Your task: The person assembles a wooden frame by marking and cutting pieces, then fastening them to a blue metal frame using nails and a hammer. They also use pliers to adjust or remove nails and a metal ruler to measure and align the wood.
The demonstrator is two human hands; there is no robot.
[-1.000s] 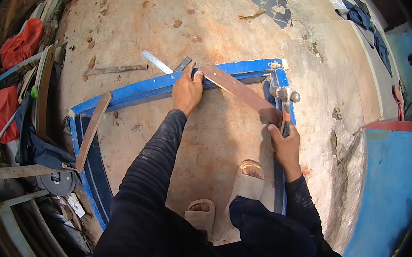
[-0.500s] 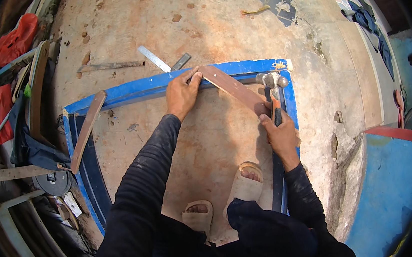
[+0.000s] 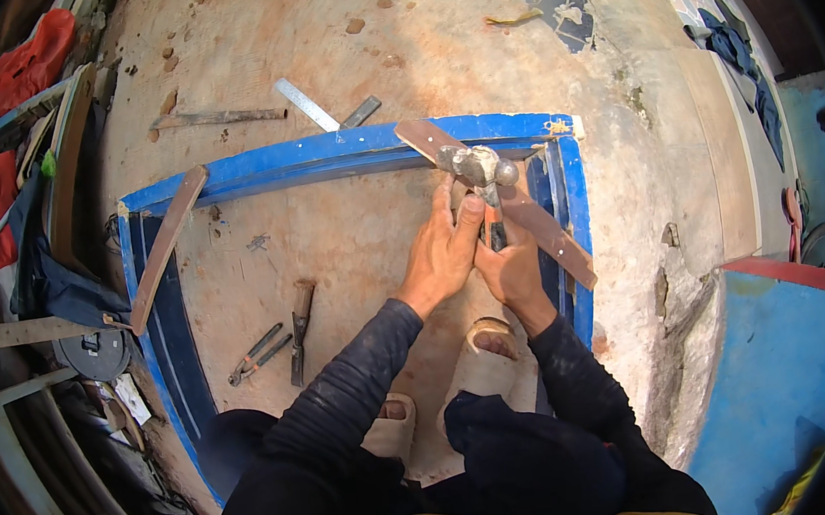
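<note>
Blue paint covers the frame (image 3: 271, 158) lying on the floor (image 3: 330, 236) around my slippers (image 3: 489, 378), and the right strip (image 3: 552, 229), brown and flat, slants across its far right corner from the top rail to the side rail. My right hand (image 3: 515, 272) is wrapped around the handle of the hammer (image 3: 471, 163), whose head shows over the strip; whether the two touch, I cannot tell. My left hand (image 3: 440, 258) is half curled close against the right, thumb and forefinger up near the hammer head; I cannot make out whether they pinch something small or only steady the handle. I judge the step in hand to be fastening this strip, since the left strip (image 3: 169, 251) spans the other far corner in much the same way. As I see it, the next move calls for my left fingers well clear of the head, the strip kept from swivelling, and short, square blows where it lies over a rail, not over its unsupported middle. Beyond the top rail lies the square (image 3: 308, 106), handy for checking the corner; the pliers (image 3: 260, 355) lie on the floor inside the frame, to my left.
</note>
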